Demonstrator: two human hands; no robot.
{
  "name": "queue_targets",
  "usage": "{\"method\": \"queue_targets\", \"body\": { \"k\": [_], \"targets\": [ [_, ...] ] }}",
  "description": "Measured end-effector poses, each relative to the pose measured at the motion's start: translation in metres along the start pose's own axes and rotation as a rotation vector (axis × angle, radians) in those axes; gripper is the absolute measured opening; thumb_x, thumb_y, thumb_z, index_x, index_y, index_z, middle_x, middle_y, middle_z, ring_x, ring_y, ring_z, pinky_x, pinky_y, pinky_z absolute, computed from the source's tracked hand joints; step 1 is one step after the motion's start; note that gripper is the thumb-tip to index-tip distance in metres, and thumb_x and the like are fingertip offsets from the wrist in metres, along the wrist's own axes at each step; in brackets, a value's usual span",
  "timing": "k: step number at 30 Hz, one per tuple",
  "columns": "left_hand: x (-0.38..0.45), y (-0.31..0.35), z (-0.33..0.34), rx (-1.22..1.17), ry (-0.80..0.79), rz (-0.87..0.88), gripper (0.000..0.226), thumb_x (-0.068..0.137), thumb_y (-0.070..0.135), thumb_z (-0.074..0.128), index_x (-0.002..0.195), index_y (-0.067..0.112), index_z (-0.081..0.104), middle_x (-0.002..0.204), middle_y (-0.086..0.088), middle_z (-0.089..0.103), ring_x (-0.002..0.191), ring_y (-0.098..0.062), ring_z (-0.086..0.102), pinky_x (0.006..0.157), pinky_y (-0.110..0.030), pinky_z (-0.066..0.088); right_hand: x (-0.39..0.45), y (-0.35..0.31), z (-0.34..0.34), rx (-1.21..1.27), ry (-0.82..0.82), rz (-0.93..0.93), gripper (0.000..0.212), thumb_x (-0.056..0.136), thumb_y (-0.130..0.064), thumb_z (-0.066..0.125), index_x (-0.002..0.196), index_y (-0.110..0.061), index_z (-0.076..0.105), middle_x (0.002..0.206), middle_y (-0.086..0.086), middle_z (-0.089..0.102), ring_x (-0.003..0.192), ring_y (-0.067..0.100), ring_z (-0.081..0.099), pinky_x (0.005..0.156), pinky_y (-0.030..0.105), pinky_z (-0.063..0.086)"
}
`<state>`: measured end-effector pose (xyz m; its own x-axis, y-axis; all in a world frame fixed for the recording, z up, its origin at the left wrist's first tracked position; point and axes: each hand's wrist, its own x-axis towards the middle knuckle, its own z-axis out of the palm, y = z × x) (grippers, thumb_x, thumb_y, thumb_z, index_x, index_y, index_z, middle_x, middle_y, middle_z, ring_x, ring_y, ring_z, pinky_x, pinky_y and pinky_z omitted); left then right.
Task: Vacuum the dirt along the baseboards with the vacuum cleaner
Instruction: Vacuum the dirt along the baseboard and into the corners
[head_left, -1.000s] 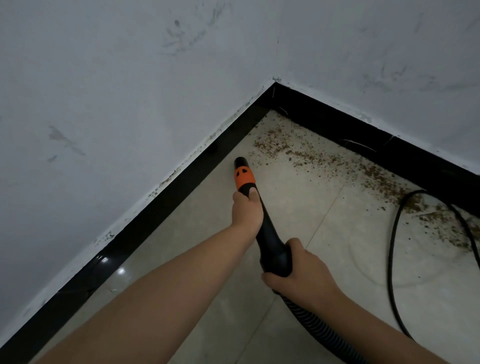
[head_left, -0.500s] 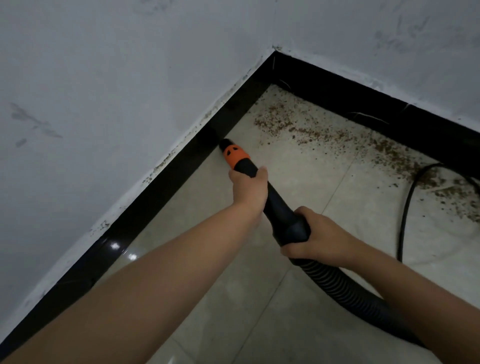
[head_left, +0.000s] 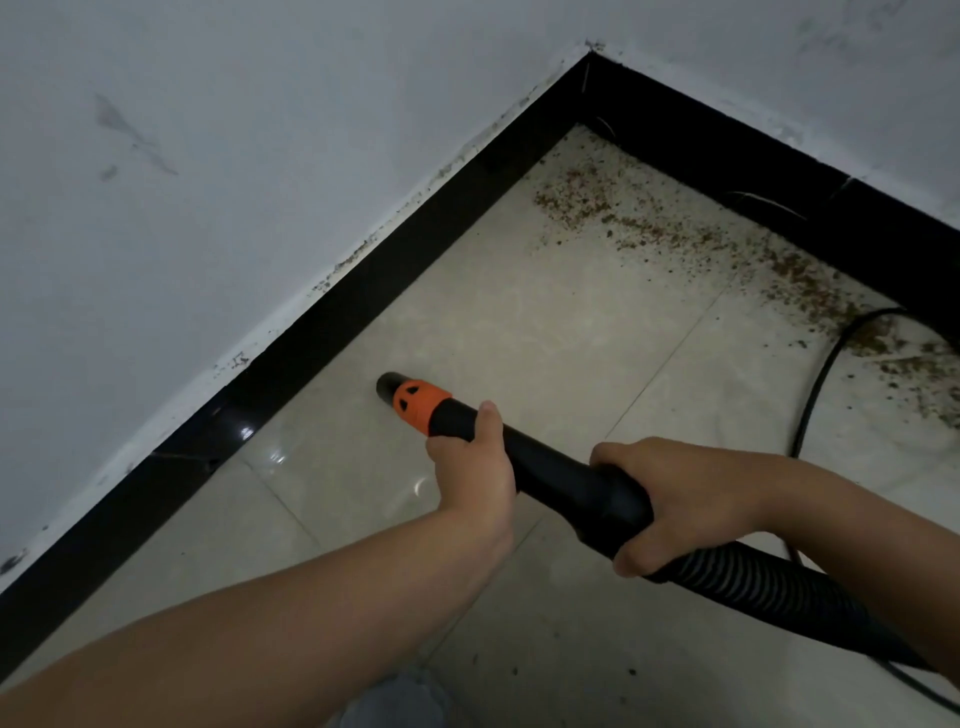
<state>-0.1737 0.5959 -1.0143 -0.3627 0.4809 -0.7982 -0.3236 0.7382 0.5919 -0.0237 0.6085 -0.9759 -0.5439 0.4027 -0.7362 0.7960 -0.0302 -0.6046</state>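
Note:
A black vacuum nozzle (head_left: 561, 467) with an orange collar (head_left: 418, 405) points left, its tip just short of the black baseboard (head_left: 322, 343) on the left wall. My left hand (head_left: 472, 467) grips the tube right behind the collar. My right hand (head_left: 691, 499) grips the tube's rear end, where the ribbed hose (head_left: 779, 592) begins. Brown dirt (head_left: 649, 223) lies in a band along the far baseboard (head_left: 779, 176), from the corner to the right edge. The floor in front of the nozzle looks clean.
A black power cord (head_left: 815, 395) curves over the beige tile floor (head_left: 519, 312) at the right, running through the dirt. White scuffed walls (head_left: 208, 156) meet in the corner at the top. The hose trails off to the lower right.
The nozzle has swung left and back from near the corner, along the left baseboard. Both hands moved with it, and the view has dropped lower and shifted left.

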Motion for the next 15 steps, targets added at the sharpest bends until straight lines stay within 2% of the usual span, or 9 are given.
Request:
{"method": "queue_targets", "body": {
  "k": [7,11,15],
  "targets": [
    [0.002,-0.002,-0.017,0.109,0.056,0.061,0.057,0.095,0.035,0.047,0.139,0.004,0.027,0.126,-0.018,0.051,0.112,-0.032,0.054,0.101,-0.046,0.043,0.006,-0.015,0.015,-0.013,0.008,-0.002,0.048,0.073,-0.031,0.076,0.108,-0.014,0.048,0.090,-0.006,0.056,0.079,0.009,0.058,0.067,0.025,0.051],
    [0.008,0.003,-0.012,0.114,-0.040,0.101,0.056,0.095,0.034,0.046,0.137,0.003,0.028,0.126,-0.019,0.051,0.113,-0.032,0.053,0.102,-0.046,0.042,0.000,-0.018,0.016,-0.017,0.074,0.031,0.047,0.073,-0.034,0.075,0.106,-0.014,0.048,0.089,-0.005,0.056,0.078,0.010,0.058,0.066,0.024,0.050],
    [0.000,0.002,0.016,0.134,-0.159,0.074,0.057,0.095,0.037,0.044,0.139,0.005,0.026,0.129,-0.016,0.049,0.115,-0.031,0.052,0.103,-0.045,0.041,-0.023,-0.009,0.005,-0.052,0.095,0.105,0.045,0.071,-0.037,0.076,0.100,-0.019,0.048,0.086,-0.008,0.056,0.071,0.004,0.057,0.057,0.016,0.047]
  ]
}}
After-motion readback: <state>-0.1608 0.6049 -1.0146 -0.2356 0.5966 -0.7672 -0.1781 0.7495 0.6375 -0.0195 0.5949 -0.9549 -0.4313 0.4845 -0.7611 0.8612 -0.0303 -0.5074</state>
